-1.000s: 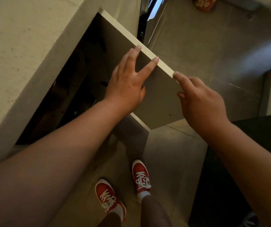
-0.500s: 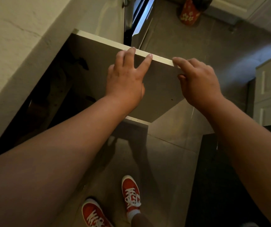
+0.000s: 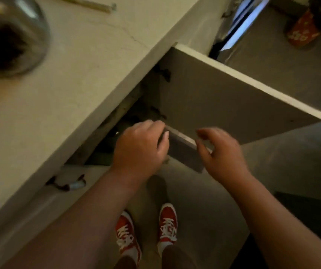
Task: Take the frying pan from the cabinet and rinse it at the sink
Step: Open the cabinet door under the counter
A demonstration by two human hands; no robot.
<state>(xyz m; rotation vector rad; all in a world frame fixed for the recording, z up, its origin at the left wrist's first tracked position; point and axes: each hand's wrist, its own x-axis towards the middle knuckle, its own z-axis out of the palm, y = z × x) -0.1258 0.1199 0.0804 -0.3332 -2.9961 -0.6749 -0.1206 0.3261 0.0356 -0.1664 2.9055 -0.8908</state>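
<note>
No frying pan shows; the cabinet's inside [image 3: 122, 125] under the counter is dark. The right cabinet door [image 3: 233, 94] stands swung wide open, away from the counter. A second, narrower door panel [image 3: 184, 150] juts out below it, between my hands. My left hand [image 3: 140, 148] is curled over this panel's near upper edge, at the cabinet's mouth. My right hand [image 3: 221, 152] hovers at the panel's outer end with its fingers spread, holding nothing.
The pale countertop [image 3: 78, 74] fills the left, with a round steel basin [image 3: 10, 35] and a thin stick [image 3: 89, 4] on it. A closed door's handle [image 3: 68, 185] is lower left. A red container [image 3: 303, 30] and a dark mat [image 3: 311, 220] are on the floor.
Both hands have left the wide door's top edge and dropped to the narrower panel. The wide door has swung further open. My view has lifted to take in the countertop.
</note>
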